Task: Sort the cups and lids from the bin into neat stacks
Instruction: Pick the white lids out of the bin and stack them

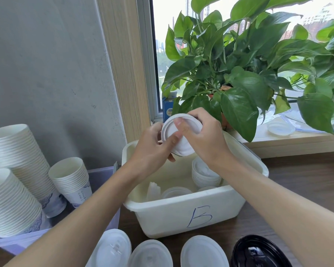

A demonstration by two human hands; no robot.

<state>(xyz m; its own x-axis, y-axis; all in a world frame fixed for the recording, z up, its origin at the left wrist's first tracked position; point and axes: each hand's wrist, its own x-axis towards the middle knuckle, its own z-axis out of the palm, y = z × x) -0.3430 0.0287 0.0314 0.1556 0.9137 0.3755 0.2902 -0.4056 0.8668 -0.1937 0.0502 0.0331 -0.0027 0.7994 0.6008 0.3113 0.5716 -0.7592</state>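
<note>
Grey wall (46,64) meets a window (162,35) at the back, where a leafy plant (239,74) spreads over the sill and hides most of its own pot. Below lies a dark wooden surface (297,180). On it stands a white bin (181,214) with a hand-drawn blue "B" on its near wall. Left of it a pale purple bin (104,176) holds three leaning stacks of paper cups (17,151); their blue print is too small to read. Inside the white bin a stack of lids (204,174) leans at the right, with more loose lids near the front wall. Three translucent lids (150,255) and a black lid (258,253) sit at the bottom edge, all cut off by the frame. A small blue box (169,110) behind the leaves carries print that cannot be made out.

Both arms reach forward over the white bin. The left hand (152,147) and right hand (202,135) together grip a white lid (182,144), tilted toward the camera above the bin, each thumb laid across its face and the fingers curled behind. Whether it is one lid or several nested is unclear
</note>
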